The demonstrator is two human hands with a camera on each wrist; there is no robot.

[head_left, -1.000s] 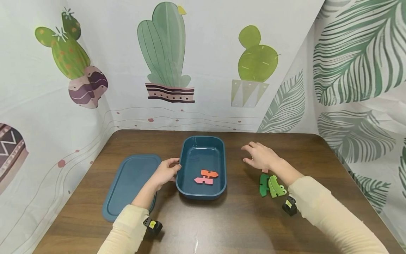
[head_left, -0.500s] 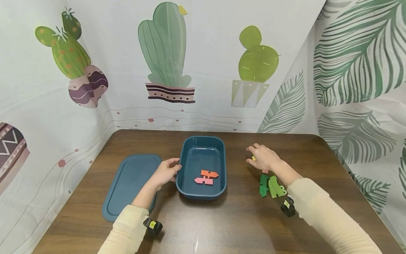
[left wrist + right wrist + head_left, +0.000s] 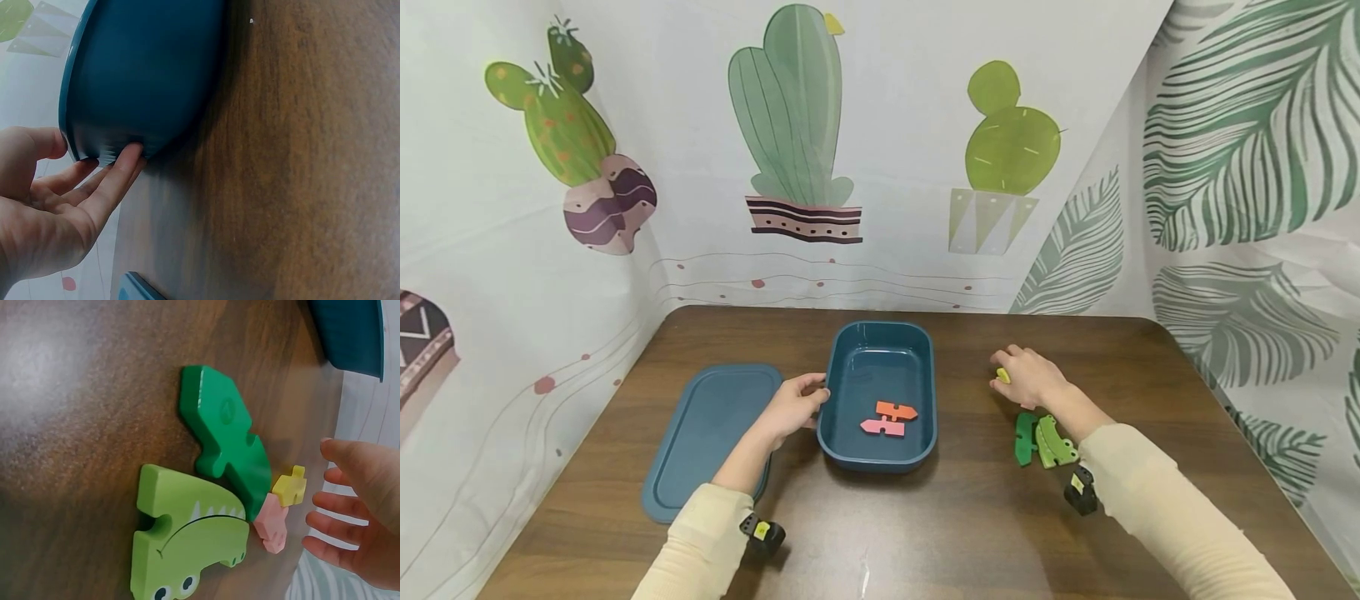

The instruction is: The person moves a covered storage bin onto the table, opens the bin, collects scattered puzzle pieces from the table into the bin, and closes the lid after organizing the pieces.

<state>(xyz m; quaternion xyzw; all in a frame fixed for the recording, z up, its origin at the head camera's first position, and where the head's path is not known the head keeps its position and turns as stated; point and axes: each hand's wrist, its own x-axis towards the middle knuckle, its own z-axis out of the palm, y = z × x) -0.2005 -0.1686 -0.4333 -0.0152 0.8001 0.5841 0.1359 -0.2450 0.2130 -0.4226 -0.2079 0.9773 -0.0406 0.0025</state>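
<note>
My left hand point(image 3: 793, 407) holds the left side of a dark teal box point(image 3: 838, 454). In the left wrist view its thumb lies at the rim and its fingers point(image 3: 119, 172) touch the outer wall. Inside the box lie an orange arrow-ended puzzle piece point(image 3: 891, 410) and a pink one point(image 3: 880, 427). My right hand point(image 3: 1032, 379) hovers over a small yellow puzzle piece point(image 3: 290, 489), its fingers spread and bent slightly. Below it lie a salmon-pink piece point(image 3: 271, 522), a dark green piece point(image 3: 228, 425) and a light green crocodile-head piece point(image 3: 187, 531), close together.
A flat teal lid point(image 3: 707, 442) lies on the brown wooden table point(image 3: 880, 533), left of the box. Behind the table hangs a white cloth point(image 3: 902, 125) printed with cacti and leaves.
The right hand has moved slightly right and nearer, over the yellow piece, which has come into view between its thumb and fingers. The left hand and box stay in place.
</note>
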